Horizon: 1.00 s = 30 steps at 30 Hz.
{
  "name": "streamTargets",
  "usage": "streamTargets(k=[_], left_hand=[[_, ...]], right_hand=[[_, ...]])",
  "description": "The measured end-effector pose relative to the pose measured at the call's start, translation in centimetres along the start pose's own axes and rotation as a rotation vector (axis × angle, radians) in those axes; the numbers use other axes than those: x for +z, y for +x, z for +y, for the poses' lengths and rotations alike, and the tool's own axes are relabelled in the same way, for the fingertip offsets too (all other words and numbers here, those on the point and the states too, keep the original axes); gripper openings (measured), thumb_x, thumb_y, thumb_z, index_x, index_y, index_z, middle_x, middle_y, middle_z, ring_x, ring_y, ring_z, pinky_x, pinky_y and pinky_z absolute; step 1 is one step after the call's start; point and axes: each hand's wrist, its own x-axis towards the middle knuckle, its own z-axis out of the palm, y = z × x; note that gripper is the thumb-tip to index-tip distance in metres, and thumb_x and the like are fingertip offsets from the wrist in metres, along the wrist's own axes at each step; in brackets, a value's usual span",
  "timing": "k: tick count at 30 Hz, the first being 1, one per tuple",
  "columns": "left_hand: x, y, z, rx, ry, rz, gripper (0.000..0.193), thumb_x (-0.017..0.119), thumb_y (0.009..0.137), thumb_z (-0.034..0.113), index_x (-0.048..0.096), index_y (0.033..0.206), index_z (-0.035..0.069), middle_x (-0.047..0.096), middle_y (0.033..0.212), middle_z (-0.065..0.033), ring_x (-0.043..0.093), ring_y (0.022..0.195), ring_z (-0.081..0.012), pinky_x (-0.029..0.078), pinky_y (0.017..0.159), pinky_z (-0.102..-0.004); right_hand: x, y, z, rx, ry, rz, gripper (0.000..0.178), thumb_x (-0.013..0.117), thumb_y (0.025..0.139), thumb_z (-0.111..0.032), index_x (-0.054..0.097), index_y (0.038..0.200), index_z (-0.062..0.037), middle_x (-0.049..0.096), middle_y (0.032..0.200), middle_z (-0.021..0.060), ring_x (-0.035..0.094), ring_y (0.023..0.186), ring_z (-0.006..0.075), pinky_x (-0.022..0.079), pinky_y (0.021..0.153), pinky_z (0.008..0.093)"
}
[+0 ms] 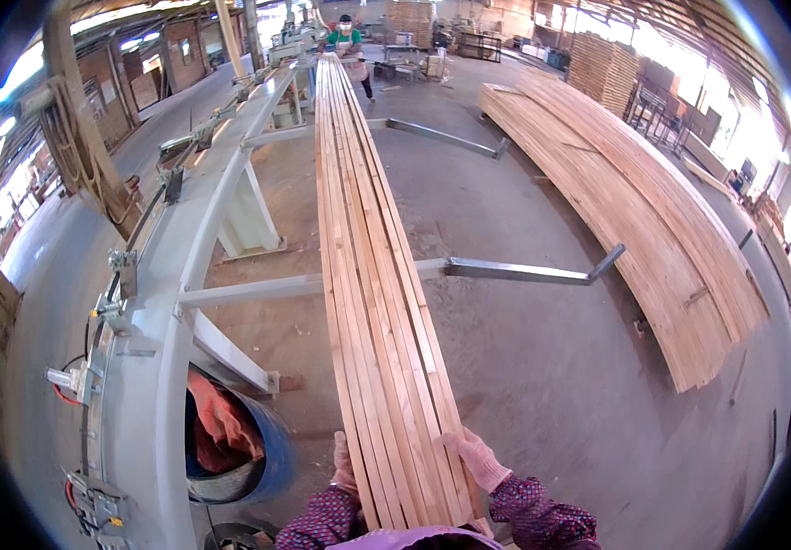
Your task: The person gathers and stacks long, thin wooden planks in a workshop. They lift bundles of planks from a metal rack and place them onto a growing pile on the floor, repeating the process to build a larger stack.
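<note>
A long bundle of several pale wooden strips (pixel 379 302) runs lengthwise away from me, side by side, its near end close to my body. My left hand (pixel 344 466), in a pinkish work glove, grips the bundle's left edge near that end; its fingers are partly hidden. On the opposite edge, my right hand (pixel 476 460), gloved alike, is closed on the strips with its thumb side near the top. The bundle lies across metal support arms (pixel 258 291). At the far end stands a co-worker in green (pixel 345 38), close to the strips.
A long grey machine frame (pixel 161 367) with cables and clamps runs along the left. Beneath it stands a blue drum (pixel 276 449) holding reddish material. Bent metal arms (pixel 524 271) jut rightward. A large stack of boards (pixel 634 220) lies at right, with stacked lumber (pixel 602 73) behind.
</note>
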Motion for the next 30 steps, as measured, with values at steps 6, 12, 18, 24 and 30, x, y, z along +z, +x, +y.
streamTargets(k=[6,12,18,24,30], left_hand=[[3.7,2.1,1.0,0.148,0.172,0.220,0.085,0.042,0.096,0.070,0.039,0.151,0.005,0.047,0.151,-0.0150,0.052,0.131,-0.0298,0.040,0.113,-0.0456],[7.7,3.5,0.6,0.254,0.300,0.239,0.083,0.040,0.098,0.068,0.038,0.151,0.005,0.046,0.152,-0.0148,0.051,0.132,-0.0296,0.039,0.114,-0.0456],[12.2,5.0,-0.8,0.365,0.464,0.183,0.082,0.038,0.099,0.067,0.037,0.152,0.005,0.044,0.153,-0.0146,0.050,0.133,-0.0295,0.038,0.114,-0.0455],[17.7,8.4,-6.0,0.416,0.677,-0.013,0.078,0.035,0.101,0.065,0.036,0.153,0.006,0.043,0.154,-0.0145,0.048,0.134,-0.0294,0.037,0.115,-0.0454],[25.0,12.7,-16.3,0.288,0.481,-0.084,0.074,0.041,0.101,0.060,0.036,0.152,0.006,0.046,0.151,-0.0148,0.050,0.133,-0.0302,0.041,0.112,-0.0453]], right_hand=[[3.3,-3.3,-1.7,0.236,0.232,0.043,0.053,0.065,0.094,-0.033,0.055,0.137,-0.0031,0.066,0.119,0.0094,0.062,0.106,0.0167,0.051,0.092,0.0323],[2.2,-4.2,-2.4,0.221,0.235,-0.007,0.063,0.069,0.091,-0.039,0.051,0.140,-0.0029,0.064,0.124,0.0106,0.061,0.111,0.0190,0.050,0.094,0.0337],[-3.7,-5.4,-4.3,0.143,0.522,-0.178,0.063,0.065,0.092,-0.042,0.053,0.139,-0.0027,0.063,0.127,0.0086,0.060,0.114,0.0166,0.049,0.096,0.0335],[-13.2,-4.7,-3.7,0.035,0.428,-0.207,0.061,0.065,0.091,-0.050,0.061,0.131,-0.0038,0.067,0.114,0.0054,0.062,0.098,0.0135,0.049,0.087,0.0298],[-25.7,-6.2,-4.3,-0.031,0.376,-0.139,0.044,0.065,0.093,-0.048,0.070,0.116,-0.0103,0.064,0.091,-0.0038,0.055,0.076,0.0075,0.045,0.059,0.0269]])
